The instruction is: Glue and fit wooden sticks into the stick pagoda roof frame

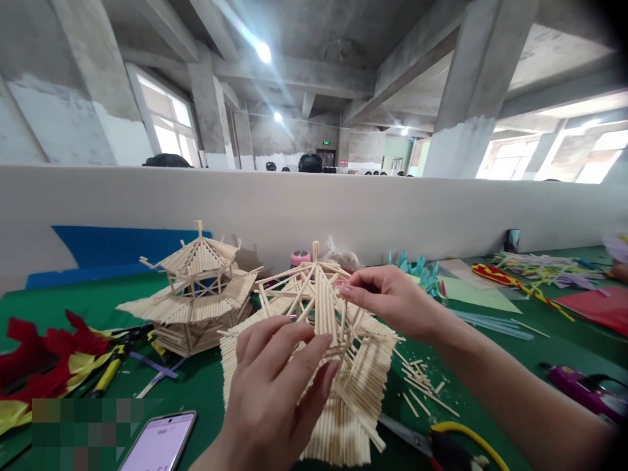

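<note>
A pagoda model made of thin wooden sticks (338,366) is held up over the green table (490,366). My left hand (275,392) grips its lower front roof, fingers curled round the sticks. My right hand (387,297) pinches a stick at the upper right of its roof frame. A second, finished stick pagoda (193,294) stands on the table to the left, untouched.
A phone (159,441) lies at the near edge. Red and yellow paper shapes (44,360) lie at left, pliers with yellow handles (441,441) and loose sticks (422,386) at right, a purple tool (583,389) far right. A white partition (314,209) runs behind the table.
</note>
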A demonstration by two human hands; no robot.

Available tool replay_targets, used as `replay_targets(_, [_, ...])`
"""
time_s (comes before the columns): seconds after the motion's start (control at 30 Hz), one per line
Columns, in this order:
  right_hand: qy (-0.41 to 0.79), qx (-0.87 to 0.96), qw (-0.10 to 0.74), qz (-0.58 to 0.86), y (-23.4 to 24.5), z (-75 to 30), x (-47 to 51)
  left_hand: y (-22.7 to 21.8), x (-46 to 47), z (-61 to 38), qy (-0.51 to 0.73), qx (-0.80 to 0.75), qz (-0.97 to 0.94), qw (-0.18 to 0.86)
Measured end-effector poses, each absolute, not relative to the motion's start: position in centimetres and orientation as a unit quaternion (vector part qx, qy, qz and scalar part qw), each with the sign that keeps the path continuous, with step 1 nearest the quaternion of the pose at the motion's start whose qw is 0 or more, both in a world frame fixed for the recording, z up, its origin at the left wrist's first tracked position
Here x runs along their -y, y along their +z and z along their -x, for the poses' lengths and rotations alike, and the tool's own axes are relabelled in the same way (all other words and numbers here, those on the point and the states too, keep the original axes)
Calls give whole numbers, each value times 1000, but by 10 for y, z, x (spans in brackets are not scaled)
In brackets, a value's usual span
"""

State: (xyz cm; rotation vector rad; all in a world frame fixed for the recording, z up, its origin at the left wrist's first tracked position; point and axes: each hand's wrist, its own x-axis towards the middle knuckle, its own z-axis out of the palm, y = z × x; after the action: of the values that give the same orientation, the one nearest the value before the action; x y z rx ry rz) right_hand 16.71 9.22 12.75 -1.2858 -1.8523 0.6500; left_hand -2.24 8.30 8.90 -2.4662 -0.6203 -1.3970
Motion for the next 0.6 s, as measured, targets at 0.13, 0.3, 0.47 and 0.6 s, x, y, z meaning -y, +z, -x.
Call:
replay_targets(0.13, [237, 740, 349, 524, 131, -165, -95, 83, -90, 21, -461, 217, 850, 132])
replay_targets(0.3, [231, 749, 339, 520, 133, -161, -94, 83, -95, 14, -442, 227, 861, 108])
replay_targets(0.47, [231, 757, 332, 513, 129, -161, -97, 77, -101, 11, -455, 207, 852, 157])
replay_targets(0.6, [227, 758, 325, 517, 129, -160, -99, 68, -105, 15, -449, 180, 850, 207])
